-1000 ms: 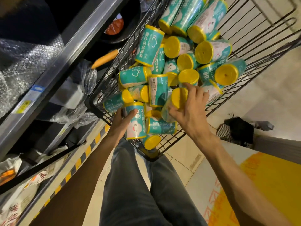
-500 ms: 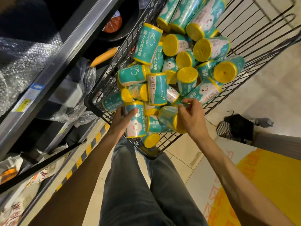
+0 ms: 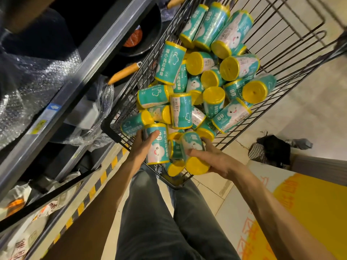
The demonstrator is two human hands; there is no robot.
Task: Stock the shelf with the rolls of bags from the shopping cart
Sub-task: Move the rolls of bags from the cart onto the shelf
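Teal rolls (image 3: 157, 143) (image 3: 193, 151), one gripped in each of both hands (image 3: 139, 147) (image 3: 216, 158), apparently above cart (image 3: 112, 126).

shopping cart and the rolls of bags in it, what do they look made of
Shopping cart: thin dark wire mesh, apparently coated metal, matte. Rolls of bags: likely tightly wound yellow plastic film at the ends, wrapped in a glossy teal printed sleeve that catches the light.

Your left hand (image 3: 145, 145) reached forward with the arm nearly straight, thumb and fingers curled around something it gripped. Your right hand (image 3: 216, 160) came in from the right, palm turned up, fingers wrapped in a hold. Both forearms were bare.
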